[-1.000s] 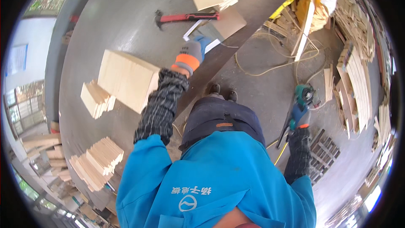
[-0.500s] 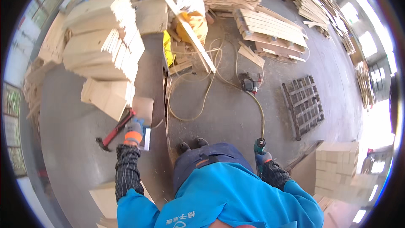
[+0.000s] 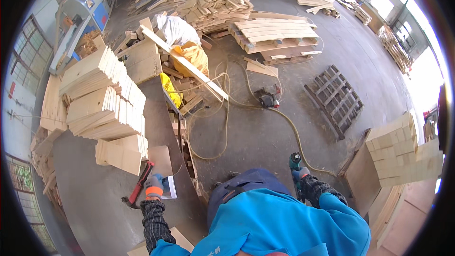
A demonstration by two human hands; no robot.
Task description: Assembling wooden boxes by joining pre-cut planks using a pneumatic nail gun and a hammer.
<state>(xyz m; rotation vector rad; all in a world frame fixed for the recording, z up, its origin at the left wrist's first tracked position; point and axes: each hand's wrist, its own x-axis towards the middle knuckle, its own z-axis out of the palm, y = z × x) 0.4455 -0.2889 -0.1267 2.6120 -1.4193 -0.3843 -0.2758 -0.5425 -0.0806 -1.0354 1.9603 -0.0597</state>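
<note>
My left hand (image 3: 154, 186), in a grey-blue glove with an orange cuff, is low over the dark tabletop (image 3: 99, 199). Right beside it lies a red-handled hammer (image 3: 140, 183); a flat blue-and-white item (image 3: 168, 188) is on its other side. The fingers are too small and covered to tell whether they grip anything. My right hand (image 3: 300, 174), gloved too, is wrapped around a teal-and-black power tool (image 3: 295, 160) held at my right side. A thin brown board (image 3: 160, 160) lies beyond my left hand, against stacked wood panels (image 3: 106, 106).
A yellow hose (image 3: 289, 123) loops over the floor past a black-and-red tool (image 3: 268, 98). A slatted pallet (image 3: 334, 99) lies to the right, with stacked wood blocks (image 3: 393, 149) nearer. Ahead are a long board (image 3: 182, 61), an orange sack (image 3: 191, 58) and loaded planks (image 3: 275, 31).
The view has shifted, bringing more of the far area and a blue-and-white machine into sight. My left hand stays beside the hammer; my right hand keeps the power tool at my side.
</note>
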